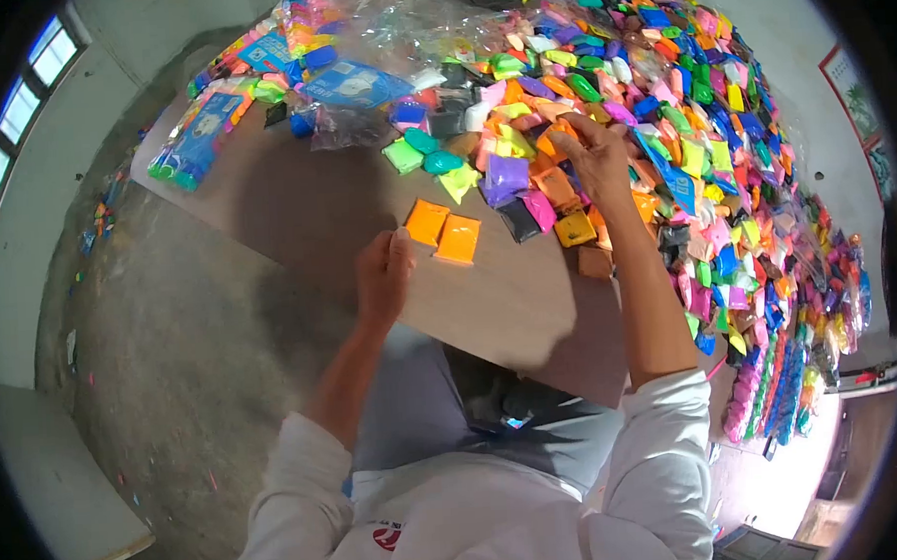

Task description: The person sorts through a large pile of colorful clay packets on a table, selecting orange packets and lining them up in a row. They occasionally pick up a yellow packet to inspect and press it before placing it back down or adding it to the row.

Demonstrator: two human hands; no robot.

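Two flat orange packets lie side by side on the brown tabletop. My left hand (386,275) is closed, its thumb and fingers at the lower left corner of the left orange packet (427,222). Just right of it lies the second orange packet (459,239), apart from my fingers. My right hand (597,153) reaches into the near edge of a heap of coloured packets (650,81), thumb and fingers closed about another orange packet (554,140). Close below that hand are a purple packet (505,178), a black packet (518,220) and a dark yellow packet (574,228).
Clear plastic bags (407,27) and blue-labelled packs (197,136) lie along the table's far left. Green and teal packets (442,162) sit before the heap. Long bagged rows of packets (773,386) stand at the right. The table's near edge (472,354) is over my lap.
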